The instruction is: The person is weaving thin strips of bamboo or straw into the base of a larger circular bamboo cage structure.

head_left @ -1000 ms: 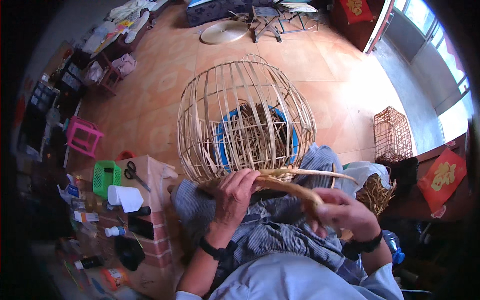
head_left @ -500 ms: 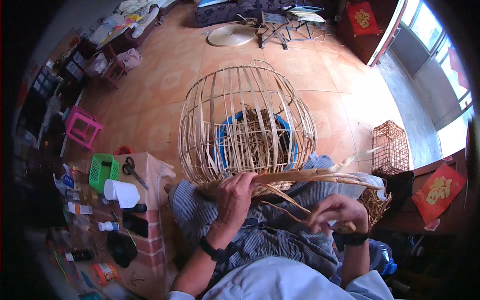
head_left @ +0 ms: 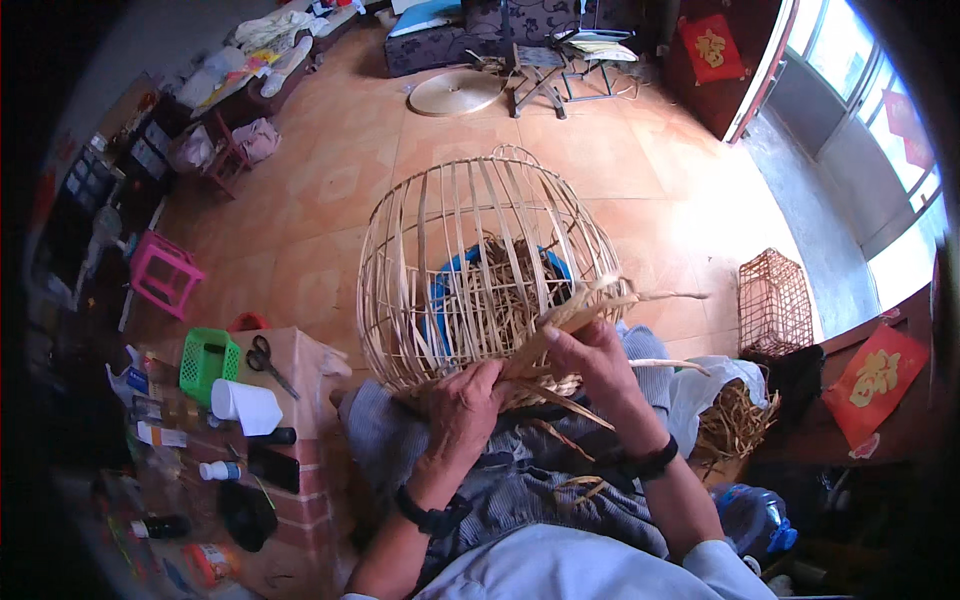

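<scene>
An openwork basket (head_left: 548, 388) of pale ribs and thin hoops lies across my lap, its nearer edge closely woven. My left hand (head_left: 466, 398) is closed on that woven edge, thumb and fingers pressed against it. Just to its right, my right hand (head_left: 594, 366) pinches a bundle of dried, flat plant strips (head_left: 530, 352) that slants up over the basket's near side. Loose strip ends point right past my fingers. A small curled scrap of strip (head_left: 580, 488) rests on my striped apron (head_left: 520, 500).
Beyond the ribs stands a blue tub (head_left: 438, 292) with dry strips. At right are a plastic bag (head_left: 690, 395), a strip heap (head_left: 738, 420) and a wire-like crate (head_left: 775, 305). The left table (head_left: 310, 400) holds scissors (head_left: 268, 362), a green basket (head_left: 208, 362) and a paper roll (head_left: 245, 405).
My right hand has moved up and left from beside my lap to the strips near my left hand, gripping them. The strips now slant upward. My left hand stays at the edge.
</scene>
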A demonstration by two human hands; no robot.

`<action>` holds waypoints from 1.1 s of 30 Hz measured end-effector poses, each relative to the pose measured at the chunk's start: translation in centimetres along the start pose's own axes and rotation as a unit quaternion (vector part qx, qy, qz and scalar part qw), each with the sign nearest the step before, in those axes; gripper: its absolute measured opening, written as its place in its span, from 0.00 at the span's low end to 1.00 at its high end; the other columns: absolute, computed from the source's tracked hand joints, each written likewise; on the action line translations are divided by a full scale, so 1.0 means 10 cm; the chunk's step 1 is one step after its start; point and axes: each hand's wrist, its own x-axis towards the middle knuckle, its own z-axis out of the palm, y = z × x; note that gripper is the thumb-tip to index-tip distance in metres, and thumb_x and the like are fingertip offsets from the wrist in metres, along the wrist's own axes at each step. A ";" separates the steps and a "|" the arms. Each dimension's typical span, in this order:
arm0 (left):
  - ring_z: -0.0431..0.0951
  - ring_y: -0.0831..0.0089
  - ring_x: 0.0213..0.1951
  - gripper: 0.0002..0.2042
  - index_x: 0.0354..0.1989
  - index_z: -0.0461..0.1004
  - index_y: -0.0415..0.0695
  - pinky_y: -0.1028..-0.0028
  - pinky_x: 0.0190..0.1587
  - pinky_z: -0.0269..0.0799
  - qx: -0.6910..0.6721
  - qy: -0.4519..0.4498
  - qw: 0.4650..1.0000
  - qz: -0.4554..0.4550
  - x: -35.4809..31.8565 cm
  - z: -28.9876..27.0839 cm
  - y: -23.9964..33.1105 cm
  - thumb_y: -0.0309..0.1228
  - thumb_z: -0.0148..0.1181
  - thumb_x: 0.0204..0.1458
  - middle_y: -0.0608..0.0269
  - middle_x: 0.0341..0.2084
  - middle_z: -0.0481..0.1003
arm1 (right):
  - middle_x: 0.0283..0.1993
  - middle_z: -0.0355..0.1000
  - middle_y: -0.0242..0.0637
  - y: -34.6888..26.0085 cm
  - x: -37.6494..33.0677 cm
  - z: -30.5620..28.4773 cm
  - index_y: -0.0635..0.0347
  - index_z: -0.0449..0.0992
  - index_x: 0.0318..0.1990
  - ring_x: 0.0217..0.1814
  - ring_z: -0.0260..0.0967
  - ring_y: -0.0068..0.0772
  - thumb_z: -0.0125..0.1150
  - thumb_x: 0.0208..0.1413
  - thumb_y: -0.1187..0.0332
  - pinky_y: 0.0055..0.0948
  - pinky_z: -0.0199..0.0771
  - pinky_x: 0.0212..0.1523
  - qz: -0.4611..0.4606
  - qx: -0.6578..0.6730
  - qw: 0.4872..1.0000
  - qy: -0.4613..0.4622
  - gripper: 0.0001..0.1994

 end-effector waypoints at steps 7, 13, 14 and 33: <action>0.85 0.48 0.33 0.08 0.42 0.78 0.42 0.54 0.37 0.79 0.034 0.007 0.999 0.001 0.00 0.07 0.02 0.29 0.71 0.59 0.51 0.32 0.83 | 0.39 0.79 0.28 -0.12 0.44 -0.03 0.61 0.80 0.50 0.39 0.78 0.22 0.67 0.67 0.67 0.23 0.78 0.39 0.078 0.097 0.992 -0.031 0.09; 0.84 0.47 0.31 0.06 0.39 0.79 0.40 0.54 0.35 0.78 0.077 0.024 0.997 0.004 0.02 0.09 0.10 0.29 0.67 0.63 0.47 0.28 0.82 | 0.42 0.84 0.37 -0.33 0.55 0.04 0.64 0.80 0.50 0.41 0.83 0.27 0.69 0.68 0.69 0.28 0.83 0.39 -0.059 -0.162 0.974 -0.148 0.09; 0.84 0.47 0.31 0.05 0.39 0.79 0.39 0.54 0.35 0.78 0.081 0.028 0.996 0.001 0.03 0.09 0.11 0.28 0.66 0.63 0.46 0.27 0.81 | 0.42 0.84 0.37 -0.33 0.56 0.06 0.64 0.80 0.50 0.41 0.83 0.27 0.69 0.68 0.69 0.28 0.83 0.39 -0.083 -0.191 0.962 -0.174 0.09; 0.84 0.44 0.34 0.10 0.43 0.78 0.39 0.51 0.40 0.79 0.067 0.012 0.998 -0.016 -0.03 0.30 0.00 0.32 0.70 0.60 0.46 0.32 0.83 | 0.41 0.76 0.48 0.13 0.52 0.32 0.57 0.78 0.46 0.35 0.80 0.52 0.67 0.55 0.67 0.50 0.78 0.33 -0.271 -0.690 0.671 0.002 0.12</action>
